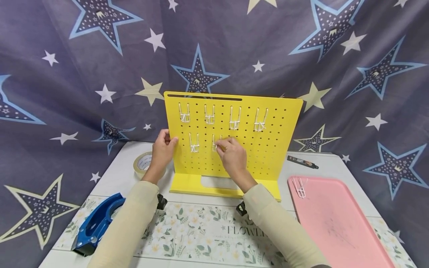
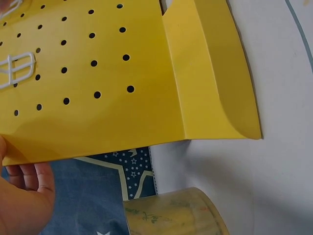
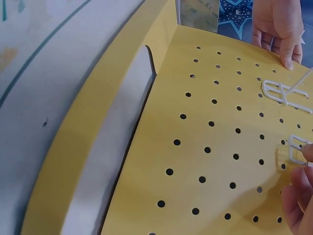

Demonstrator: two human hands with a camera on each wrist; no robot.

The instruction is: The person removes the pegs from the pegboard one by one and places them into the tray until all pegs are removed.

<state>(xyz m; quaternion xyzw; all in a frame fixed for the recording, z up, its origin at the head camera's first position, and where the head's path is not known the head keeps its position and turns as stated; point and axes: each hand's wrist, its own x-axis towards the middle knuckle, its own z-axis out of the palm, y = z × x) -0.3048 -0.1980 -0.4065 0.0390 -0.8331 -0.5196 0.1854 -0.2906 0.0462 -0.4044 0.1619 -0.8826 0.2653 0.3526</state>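
Note:
A yellow pegboard [image 1: 281,141] stands upright on its folded base. My left hand [image 1: 163,150] grips its left edge, thumb on the front and fingers behind; the left wrist view shows those fingers [image 2: 43,177] past the edge. With thumb and fingertips, my right hand [image 1: 234,156] pinches a white wire hook [image 1: 214,143] against the board's lower row. Part of that hook is hidden by the fingers in the right wrist view. Left of it hangs another white wire hook [image 1: 194,143]. Several more form the upper row, including one hook [image 1: 235,119] above my right hand.
At right lies a pink tray [image 1: 338,208] with white wire hooks [image 1: 301,190] in its corner. Behind it is a dark pen-like object [image 1: 302,162]. A tape roll [image 1: 143,163] stands beside the board's left edge, a blue tape dispenser [image 1: 100,219] at front left.

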